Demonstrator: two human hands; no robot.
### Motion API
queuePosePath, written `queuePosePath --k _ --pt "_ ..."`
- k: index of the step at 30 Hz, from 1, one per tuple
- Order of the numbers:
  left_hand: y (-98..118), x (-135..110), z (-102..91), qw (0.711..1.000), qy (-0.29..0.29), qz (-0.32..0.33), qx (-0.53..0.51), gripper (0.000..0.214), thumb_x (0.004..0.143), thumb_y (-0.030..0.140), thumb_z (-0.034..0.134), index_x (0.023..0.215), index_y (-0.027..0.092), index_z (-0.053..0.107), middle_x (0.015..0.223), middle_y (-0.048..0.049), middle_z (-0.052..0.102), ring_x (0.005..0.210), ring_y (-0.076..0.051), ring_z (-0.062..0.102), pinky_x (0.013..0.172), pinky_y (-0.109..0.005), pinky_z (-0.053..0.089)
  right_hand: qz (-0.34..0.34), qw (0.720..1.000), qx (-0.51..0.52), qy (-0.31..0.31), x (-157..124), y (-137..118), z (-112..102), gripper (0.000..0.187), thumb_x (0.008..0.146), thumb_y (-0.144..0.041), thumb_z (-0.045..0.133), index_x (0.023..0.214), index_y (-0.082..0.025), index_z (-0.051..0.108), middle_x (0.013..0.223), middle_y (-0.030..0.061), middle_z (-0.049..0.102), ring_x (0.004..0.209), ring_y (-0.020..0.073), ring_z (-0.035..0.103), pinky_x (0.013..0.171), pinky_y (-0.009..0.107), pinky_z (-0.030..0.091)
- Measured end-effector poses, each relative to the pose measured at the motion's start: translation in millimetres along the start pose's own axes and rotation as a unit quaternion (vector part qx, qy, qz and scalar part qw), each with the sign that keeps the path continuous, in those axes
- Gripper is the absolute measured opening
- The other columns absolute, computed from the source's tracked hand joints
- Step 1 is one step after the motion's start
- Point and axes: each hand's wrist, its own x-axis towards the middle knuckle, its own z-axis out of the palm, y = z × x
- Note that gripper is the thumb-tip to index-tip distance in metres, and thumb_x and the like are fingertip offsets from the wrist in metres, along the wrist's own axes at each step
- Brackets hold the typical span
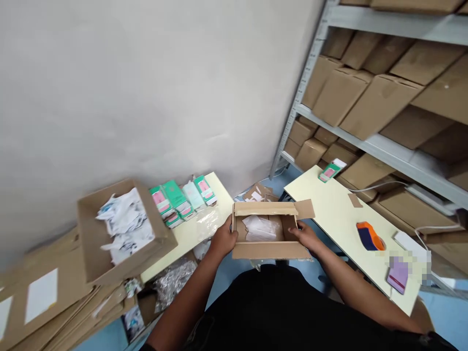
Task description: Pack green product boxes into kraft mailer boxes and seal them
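Note:
An open cardboard box (pixel 270 251) is held up between my two hands, over the gap between two tables. Its flaps stand out, and a white, semi-clear plastic bag or wrap (pixel 260 229) lies inside. My left hand (pixel 224 239) grips the box's left end, thumb at the rim. At the right end my right hand (pixel 305 234) is closed on the wall, with fingers over the edge. On the left table, several green and pink small boxes (pixel 175 197) stand in a group near my left hand.
A large carton of crumpled paper (pixel 86 234) stands at left, beside flattened cardboard (pixel 69 287). The right table (pixel 314 195) bears a green box (pixel 331 170), an orange and navy tape roll (pixel 369 236) and a purple phone (pixel 398 275). Metal shelves (pixel 387 148) hold several cartons. Clear plastic (pixel 175 280) lies below.

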Motion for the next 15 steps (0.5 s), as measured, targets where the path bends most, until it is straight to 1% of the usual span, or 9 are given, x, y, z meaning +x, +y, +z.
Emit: queuePosePath --k 2,4,6,8,9,12,15 --pt "31 24 26.2 0.999 -0.035 0.025 -0.008 0.075 0.087 0.018 0.057 0.16 0.029 0.044 0.118 -0.0039 0.078 0.095 -0.023 0.073 0.091 -0.033 0.052 0.013 0.999 -0.003 0.052 1 23 -29 0.043 0.081 -0.044 0.059 0.116 -0.023 0.072 0.118 0.0105 0.078 0.108 0.032 0.074 0.088 0.039 0.058" --pt "63 50 57.0 0.997 -0.053 0.036 -0.035 0.065 0.087 0.021 0.059 0.151 0.027 0.052 0.124 -0.0047 0.075 0.096 -0.023 0.073 0.091 -0.033 0.053 0.026 0.995 -0.002 0.096 5 45 -61 0.042 0.081 -0.044 0.055 0.113 -0.022 0.072 0.114 0.0099 0.079 0.106 0.031 0.075 0.087 0.038 0.058" --pt "94 76 91.8 0.996 -0.053 0.038 -0.067 0.047 0.088 0.028 0.062 0.134 0.023 0.062 0.127 -0.0071 0.073 0.099 -0.022 0.072 0.093 -0.035 0.054 0.037 0.991 0.004 0.13 12 66 -97 0.041 0.082 -0.044 0.052 0.109 -0.022 0.073 0.11 0.0091 0.08 0.103 0.0301 0.075 0.087 0.037 0.057" --pt "127 101 128.1 0.993 -0.056 0.036 -0.097 0.033 0.087 0.035 0.065 0.116 0.021 0.065 0.121 -0.0083 0.073 0.1 -0.023 0.072 0.094 -0.037 0.055 0.052 0.985 0.002 0.163 21 87 -136 0.038 0.083 -0.046 0.052 0.104 -0.022 0.073 0.105 0.0087 0.08 0.099 0.0299 0.074 0.084 0.036 0.055" --pt "143 112 146.0 0.991 -0.063 0.037 -0.112 0.03 0.086 0.037 0.065 0.11 0.021 0.065 0.117 -0.0082 0.074 0.1 -0.024 0.072 0.095 -0.038 0.056 0.059 0.982 0.0 0.178 26 96 -155 0.036 0.083 -0.046 0.052 0.101 -0.022 0.073 0.102 0.0087 0.079 0.097 0.0298 0.074 0.082 0.035 0.054" --pt "192 144 195.1 0.979 -0.101 0.047 -0.168 0.032 0.079 0.04 0.069 0.104 0.02 0.067 0.107 -0.0076 0.076 0.101 -0.025 0.072 0.095 -0.04 0.056 0.09 0.974 -0.003 0.207 45 122 -210 0.033 0.083 -0.046 0.052 0.094 -0.021 0.072 0.091 0.0084 0.077 0.088 0.0286 0.071 0.073 0.033 0.049" --pt "236 174 234.0 0.963 -0.141 0.058 -0.22 0.042 0.072 0.043 0.075 0.107 0.019 0.07 0.105 -0.0082 0.077 0.104 -0.028 0.072 0.097 -0.041 0.055 0.119 0.97 -0.003 0.214 66 141 -253 0.029 0.084 -0.042 0.052 0.091 -0.021 0.07 0.084 0.0071 0.074 0.079 0.0257 0.067 0.066 0.031 0.043"
